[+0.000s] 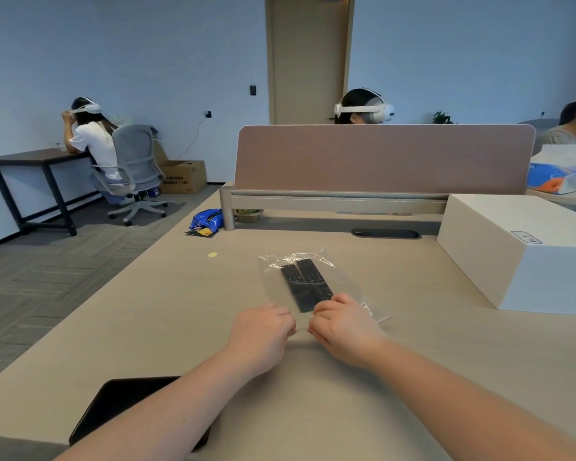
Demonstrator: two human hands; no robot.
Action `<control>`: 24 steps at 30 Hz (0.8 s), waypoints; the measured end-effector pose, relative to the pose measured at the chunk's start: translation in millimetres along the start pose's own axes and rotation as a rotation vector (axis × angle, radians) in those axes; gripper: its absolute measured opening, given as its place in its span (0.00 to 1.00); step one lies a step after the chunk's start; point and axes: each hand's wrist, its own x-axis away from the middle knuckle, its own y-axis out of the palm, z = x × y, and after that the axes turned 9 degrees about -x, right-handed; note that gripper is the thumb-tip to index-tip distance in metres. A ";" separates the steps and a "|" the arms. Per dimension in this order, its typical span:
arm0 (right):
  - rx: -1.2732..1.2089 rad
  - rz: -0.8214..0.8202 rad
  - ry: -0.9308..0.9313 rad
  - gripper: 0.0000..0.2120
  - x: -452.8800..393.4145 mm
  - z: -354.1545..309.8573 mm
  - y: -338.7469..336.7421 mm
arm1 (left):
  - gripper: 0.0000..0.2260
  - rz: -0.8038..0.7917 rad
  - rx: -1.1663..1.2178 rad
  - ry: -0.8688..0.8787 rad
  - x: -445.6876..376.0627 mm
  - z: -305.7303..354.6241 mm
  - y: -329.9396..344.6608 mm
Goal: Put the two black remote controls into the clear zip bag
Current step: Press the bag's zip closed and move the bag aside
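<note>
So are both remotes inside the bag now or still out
Inside. Both black remote controls lie side by side under the clear zip bag film, while the left hand and right hand pinch its near edge.

Two remotes (306, 285): black. Zip bag (348, 287): clear. Desk (167, 307): beige. Partition (383, 159), far: dusty pink. Box (526, 251), right: white. Packet (205, 221), far left: blue.

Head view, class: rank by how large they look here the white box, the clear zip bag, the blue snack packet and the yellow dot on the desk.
1. white box
2. clear zip bag
3. blue snack packet, though it lies farther away, so its true size against the bag is unsure
4. yellow dot
</note>
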 end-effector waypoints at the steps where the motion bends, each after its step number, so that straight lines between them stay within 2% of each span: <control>1: 0.015 -0.015 -0.022 0.08 4.4 2.8 0.0 | 0.13 -0.015 -0.018 0.006 0.4 1.4 -0.1; 5: 0.031 -0.041 -0.025 0.07 22.4 13.0 -0.9 | 0.12 -0.036 -0.022 0.006 0.5 2.9 -0.3; 8: 0.078 -0.058 0.002 0.09 32.1 20.0 -4.0 | 0.05 -0.006 0.062 -0.016 2.2 5.3 -3.8; 12: 0.157 -0.090 0.035 0.11 44.4 27.5 -4.2 | 0.10 -0.070 0.140 -0.050 0.7 12.0 -10.8; 15: 0.186 -0.100 0.059 0.11 52.8 31.0 -6.2 | 0.08 -0.084 0.131 -0.029 3.4 9.6 -12.0; 17: 0.225 -0.107 0.082 0.11 59.5 35.2 -9.1 | 0.07 -0.108 0.073 0.009 6.5 7.3 -11.0; 22: 0.276 -0.157 0.150 0.13 74.0 47.5 -13.2 | 0.12 -0.105 -0.014 0.024 8.5 4.2 -7.4; 24: 0.262 -0.204 0.188 0.14 76.5 47.1 -14.8 | 0.06 -0.122 0.050 0.003 7.0 10.0 -15.4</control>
